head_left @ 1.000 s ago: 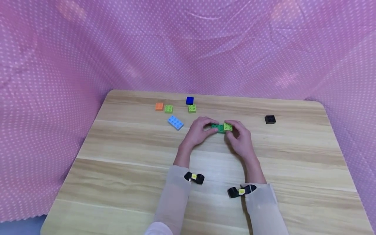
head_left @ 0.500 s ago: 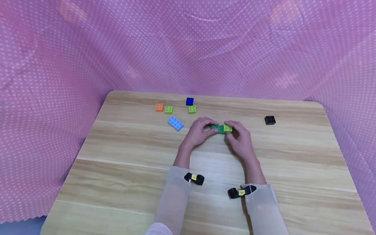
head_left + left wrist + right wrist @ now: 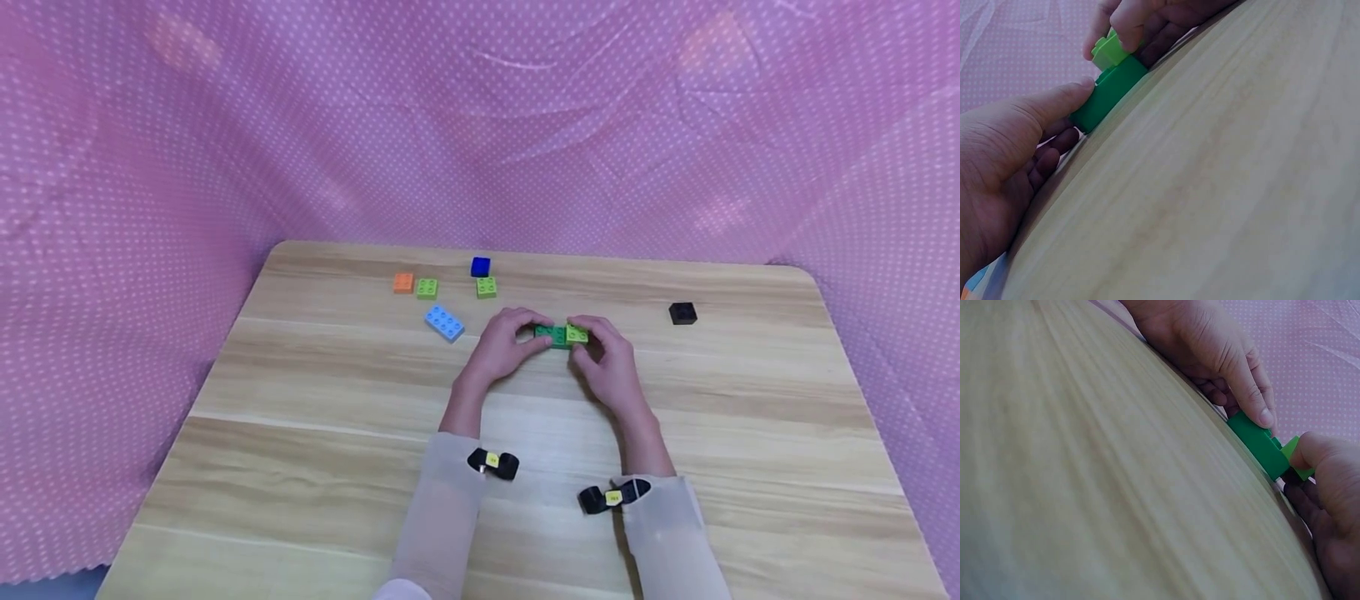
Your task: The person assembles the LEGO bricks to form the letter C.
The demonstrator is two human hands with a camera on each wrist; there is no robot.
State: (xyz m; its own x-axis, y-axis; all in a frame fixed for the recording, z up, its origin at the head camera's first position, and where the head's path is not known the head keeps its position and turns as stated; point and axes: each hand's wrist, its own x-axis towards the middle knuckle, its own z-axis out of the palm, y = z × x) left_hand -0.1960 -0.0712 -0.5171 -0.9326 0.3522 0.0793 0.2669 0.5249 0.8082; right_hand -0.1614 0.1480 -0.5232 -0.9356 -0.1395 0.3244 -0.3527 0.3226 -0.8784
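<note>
A dark green eight-stud brick (image 3: 553, 336) lies on the wooden table, and a lime green four-stud brick (image 3: 577, 334) sits on top of its right end. My left hand (image 3: 498, 346) pinches the green brick's left end between thumb and fingers; the left wrist view shows the thumb on the green brick's near side (image 3: 1110, 94). With thumb and index finger, my right hand (image 3: 611, 367) pinches the lime brick, also seen as the lime brick (image 3: 1297, 453) in the right wrist view. Whether the two bricks are fully pressed together I cannot tell.
Left of the hands lie a light blue brick (image 3: 445, 323), an orange brick (image 3: 403, 283), a lime brick (image 3: 427, 289), another lime brick (image 3: 487, 287) and a dark blue brick (image 3: 481, 267). A black brick (image 3: 683, 313) lies to the right. Pink dotted cloth (image 3: 480, 125) hangs behind the table.
The head view has shifted slightly, so everything sits a little lower in it. Both hands keep their grips on the green and lime bricks, with no other clear movement.
</note>
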